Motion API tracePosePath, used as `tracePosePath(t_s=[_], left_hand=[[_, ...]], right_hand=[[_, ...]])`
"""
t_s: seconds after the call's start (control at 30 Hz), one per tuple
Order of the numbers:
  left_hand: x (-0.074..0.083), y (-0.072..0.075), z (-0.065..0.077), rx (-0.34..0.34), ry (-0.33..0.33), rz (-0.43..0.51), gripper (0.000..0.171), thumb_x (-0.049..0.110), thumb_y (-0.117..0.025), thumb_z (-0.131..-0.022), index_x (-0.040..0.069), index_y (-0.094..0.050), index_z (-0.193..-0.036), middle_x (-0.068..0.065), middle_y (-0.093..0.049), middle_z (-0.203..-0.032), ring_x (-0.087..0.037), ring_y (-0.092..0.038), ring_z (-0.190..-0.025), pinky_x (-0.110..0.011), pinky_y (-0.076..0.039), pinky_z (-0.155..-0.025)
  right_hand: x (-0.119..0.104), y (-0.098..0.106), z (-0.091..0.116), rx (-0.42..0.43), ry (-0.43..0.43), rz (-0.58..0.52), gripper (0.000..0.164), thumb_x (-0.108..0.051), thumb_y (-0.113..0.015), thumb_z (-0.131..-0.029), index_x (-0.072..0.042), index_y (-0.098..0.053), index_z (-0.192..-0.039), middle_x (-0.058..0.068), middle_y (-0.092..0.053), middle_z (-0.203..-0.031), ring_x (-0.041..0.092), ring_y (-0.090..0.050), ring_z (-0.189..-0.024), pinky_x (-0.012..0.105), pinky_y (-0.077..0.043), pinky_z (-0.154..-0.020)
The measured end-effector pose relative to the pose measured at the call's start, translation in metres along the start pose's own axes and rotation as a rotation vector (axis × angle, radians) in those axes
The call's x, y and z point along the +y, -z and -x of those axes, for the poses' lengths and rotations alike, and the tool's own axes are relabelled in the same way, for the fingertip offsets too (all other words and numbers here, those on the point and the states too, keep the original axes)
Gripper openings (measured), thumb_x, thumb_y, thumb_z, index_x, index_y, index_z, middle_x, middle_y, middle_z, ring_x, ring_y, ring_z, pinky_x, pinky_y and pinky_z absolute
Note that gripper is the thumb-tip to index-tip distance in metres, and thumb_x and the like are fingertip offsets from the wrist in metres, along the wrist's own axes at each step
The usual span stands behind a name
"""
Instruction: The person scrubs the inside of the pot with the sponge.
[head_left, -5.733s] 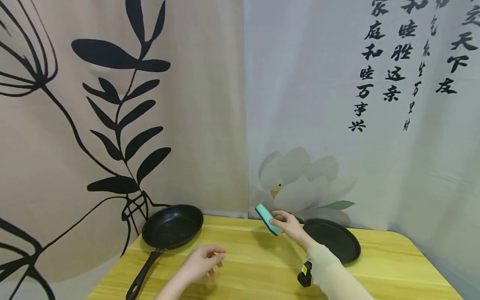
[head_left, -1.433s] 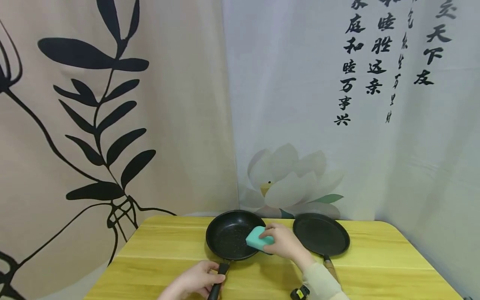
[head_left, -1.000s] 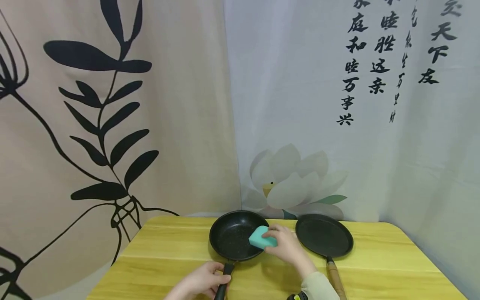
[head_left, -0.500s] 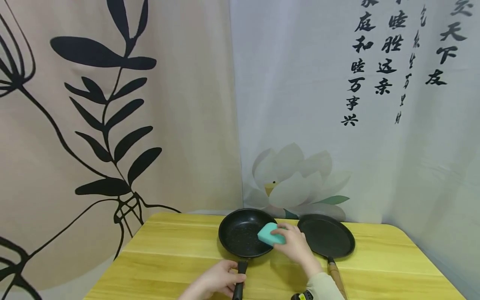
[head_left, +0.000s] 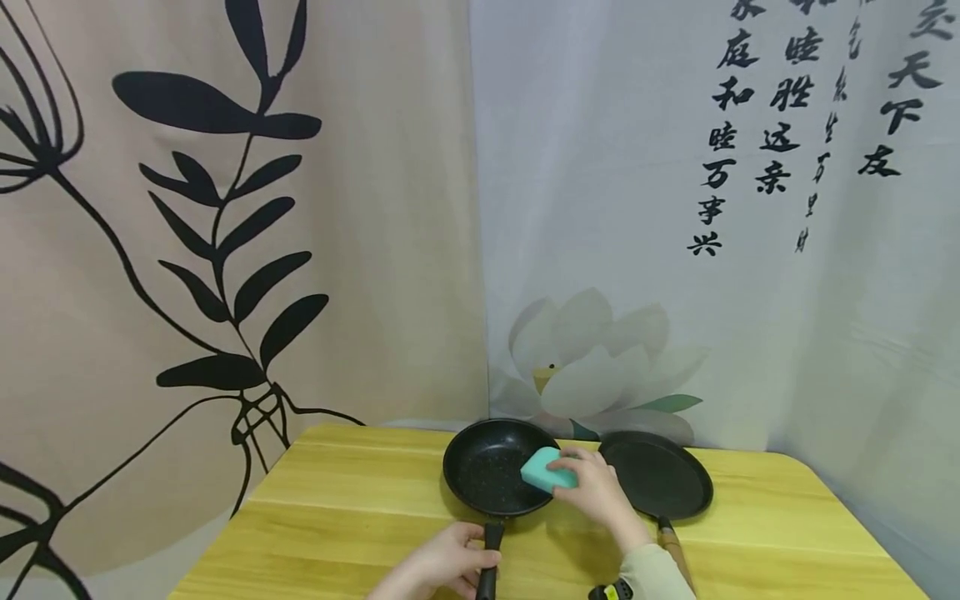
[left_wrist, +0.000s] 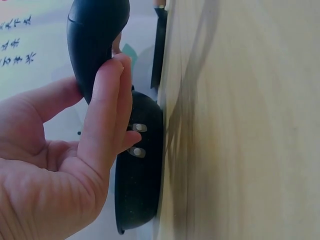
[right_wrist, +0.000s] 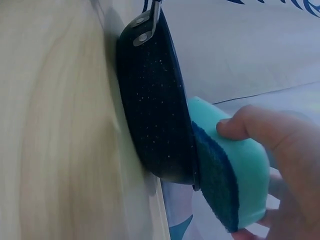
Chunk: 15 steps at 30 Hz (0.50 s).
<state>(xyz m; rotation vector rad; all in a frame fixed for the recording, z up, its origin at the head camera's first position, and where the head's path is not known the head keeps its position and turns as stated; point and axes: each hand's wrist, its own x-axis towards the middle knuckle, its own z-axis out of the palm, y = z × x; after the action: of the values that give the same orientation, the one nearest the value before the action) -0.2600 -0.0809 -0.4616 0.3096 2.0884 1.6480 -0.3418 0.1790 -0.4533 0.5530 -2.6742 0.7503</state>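
Observation:
A black frying pan (head_left: 491,471) with a speckled finish sits on the wooden table near its back edge. My left hand (head_left: 450,557) grips the pan's black handle (head_left: 491,542), which points toward me; the left wrist view shows the fingers (left_wrist: 100,115) around it. My right hand (head_left: 596,492) pinches a turquoise sponge (head_left: 546,471) at the pan's right side. In the right wrist view, the sponge's dark blue scouring layer (right_wrist: 217,177) faces the pan rim and appears to touch it. The pan's inside is not visible in that view.
Right of the frying pan lies a flat black pan (head_left: 660,475), its wooden handle (head_left: 672,550) partly behind the right sleeve (head_left: 652,575). The yellow wooden table (head_left: 322,500) ends at a printed curtain (head_left: 405,250) behind both pans.
Over several seconds, the left hand took the frying pan's handle and the pan came from the left to mid-table. The flat pan's handle turned toward me. Lately the frying pan shifted slightly right.

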Motion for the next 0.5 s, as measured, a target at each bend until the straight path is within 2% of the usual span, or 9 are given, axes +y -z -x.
tracePosePath(t_s=[0.07, 0.17, 0.43, 0.5], left_hand=[[0.000, 0.000, 0.001, -0.007, 0.003, 0.008, 0.034, 0.011, -0.063, -0.093, -0.011, -0.055, -0.118, -0.007, -0.070, -0.077, -0.010, -0.062, -0.056, -0.019, -0.048, -0.046], [0.001, 0.000, 0.002, -0.012, -0.002, 0.022, 0.042, 0.009, -0.064, -0.091, -0.014, -0.051, -0.124, -0.009, -0.070, -0.078, -0.010, -0.062, -0.055, -0.019, -0.049, -0.047], [-0.001, -0.001, 0.002, -0.027, -0.003, 0.026, 0.059, 0.008, -0.065, -0.088, -0.021, -0.039, -0.132, -0.008, -0.067, -0.078, -0.011, -0.063, -0.058, -0.024, -0.053, -0.052], [-0.001, 0.000, 0.003, -0.029, -0.002, 0.026, 0.062, 0.008, -0.065, -0.089, -0.023, -0.036, -0.133, -0.009, -0.067, -0.080, -0.011, -0.063, -0.059, -0.024, -0.053, -0.053]], right_hand=[[0.000, 0.002, -0.002, -0.026, 0.010, 0.008, 0.026, -0.021, -0.077, -0.080, -0.020, -0.075, -0.106, 0.012, -0.057, -0.130, 0.039, -0.047, -0.118, 0.061, -0.036, -0.087], [-0.001, 0.008, -0.007, -0.077, 0.032, 0.013, 0.027, -0.019, -0.076, -0.079, -0.019, -0.075, -0.106, 0.011, -0.057, -0.129, 0.038, -0.049, -0.116, 0.061, -0.035, -0.087], [-0.009, 0.025, -0.020, -0.217, 0.140, 0.064, 0.026, -0.015, -0.075, -0.076, -0.014, -0.076, -0.102, 0.014, -0.059, -0.124, 0.047, -0.049, -0.112, 0.068, -0.034, -0.090], [-0.012, 0.027, -0.023, -0.242, 0.153, 0.081, 0.025, -0.015, -0.075, -0.076, -0.013, -0.077, -0.101, 0.015, -0.059, -0.123, 0.046, -0.051, -0.110, 0.065, -0.038, -0.089]])
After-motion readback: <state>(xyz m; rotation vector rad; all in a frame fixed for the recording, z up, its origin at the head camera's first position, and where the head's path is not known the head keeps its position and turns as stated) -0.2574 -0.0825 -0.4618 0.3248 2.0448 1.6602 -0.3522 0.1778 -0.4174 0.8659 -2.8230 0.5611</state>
